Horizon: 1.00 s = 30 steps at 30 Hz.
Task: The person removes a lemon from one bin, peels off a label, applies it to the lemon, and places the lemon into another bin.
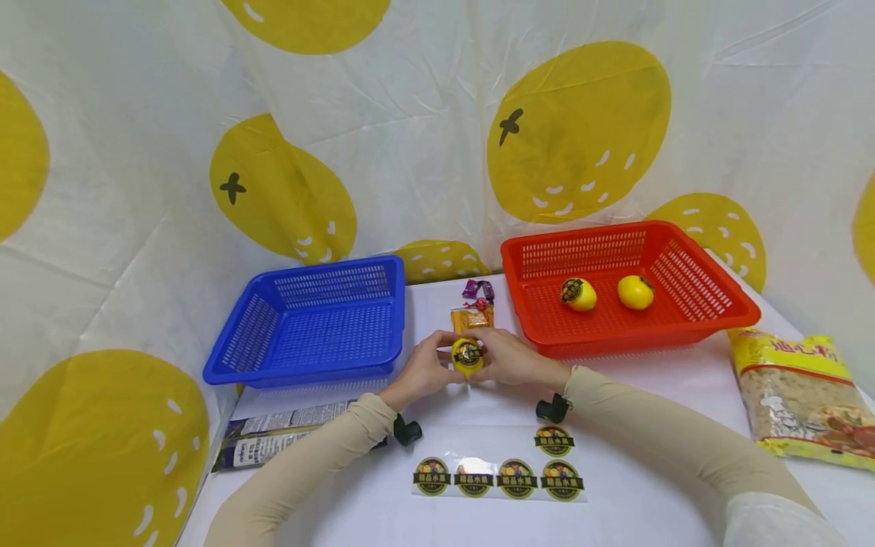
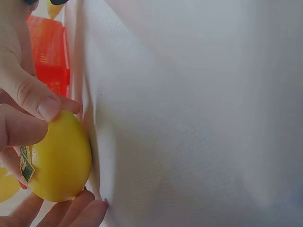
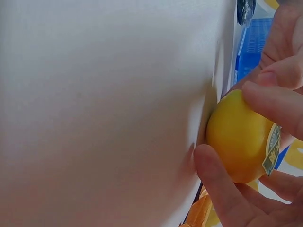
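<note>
A yellow persimmon (image 1: 468,363) with a round black-and-gold label stands between both hands, at the middle of the table. My left hand (image 1: 429,363) grips its left side, and my right hand (image 1: 507,357) holds it from the right. Both wrist views show fingers and thumbs on the smooth yellow skin of the persimmon (image 2: 64,158), with the label at its edge. A clear sheet (image 1: 472,444) of several matching labels lies in front of the hands. In the red basket (image 1: 629,334) sit a labelled persimmon (image 1: 582,296) and another persimmon (image 1: 636,293) with no label showing.
A blue basket (image 1: 301,377) stands at the back left. Small wrapped snacks (image 1: 472,317) lie behind the hands. Long dark packets (image 1: 273,441) rest under the left forearm, and a yellow-and-clear food bag (image 1: 800,399) is at the right edge.
</note>
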{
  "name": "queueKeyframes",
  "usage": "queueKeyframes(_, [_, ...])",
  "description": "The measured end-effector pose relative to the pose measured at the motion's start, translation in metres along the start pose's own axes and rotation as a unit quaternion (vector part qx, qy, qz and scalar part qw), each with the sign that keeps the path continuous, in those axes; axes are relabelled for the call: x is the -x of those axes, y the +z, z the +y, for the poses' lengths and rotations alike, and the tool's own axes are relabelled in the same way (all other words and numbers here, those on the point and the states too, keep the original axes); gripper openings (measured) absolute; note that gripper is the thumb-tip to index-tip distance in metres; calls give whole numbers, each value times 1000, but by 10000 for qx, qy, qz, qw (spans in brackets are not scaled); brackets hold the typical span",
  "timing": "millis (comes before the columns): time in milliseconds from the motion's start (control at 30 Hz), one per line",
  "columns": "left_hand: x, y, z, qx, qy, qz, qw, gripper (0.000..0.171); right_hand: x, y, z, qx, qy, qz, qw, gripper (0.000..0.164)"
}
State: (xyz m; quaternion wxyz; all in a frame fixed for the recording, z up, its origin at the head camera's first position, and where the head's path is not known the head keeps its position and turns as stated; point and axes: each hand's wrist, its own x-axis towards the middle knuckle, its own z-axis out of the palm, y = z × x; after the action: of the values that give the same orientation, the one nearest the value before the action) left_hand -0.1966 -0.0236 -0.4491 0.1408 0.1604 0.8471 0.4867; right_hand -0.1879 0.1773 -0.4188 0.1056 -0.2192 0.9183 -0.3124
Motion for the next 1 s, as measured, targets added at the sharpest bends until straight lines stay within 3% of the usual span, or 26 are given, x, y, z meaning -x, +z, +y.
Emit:
queueKeyframes(500, [13, -2, 10, 411, -168, 180, 9989, 67, 5, 5, -3, 218, 133, 249, 9994, 75])
queueKeyframes(700, [20, -2, 17, 667, -44, 235, 9975, 63, 22, -1, -7, 264, 196, 378, 9987, 68])
queueKeyframes(867, [20, -3, 24, 546, 5, 429, 9976, 51, 39, -7, -13, 389, 59, 336, 9987, 64])
queueKeyframes(1000, [18, -2, 30, 436, -61, 389, 9983, 50, 54, -12, -17, 397, 176, 143, 9990, 66])
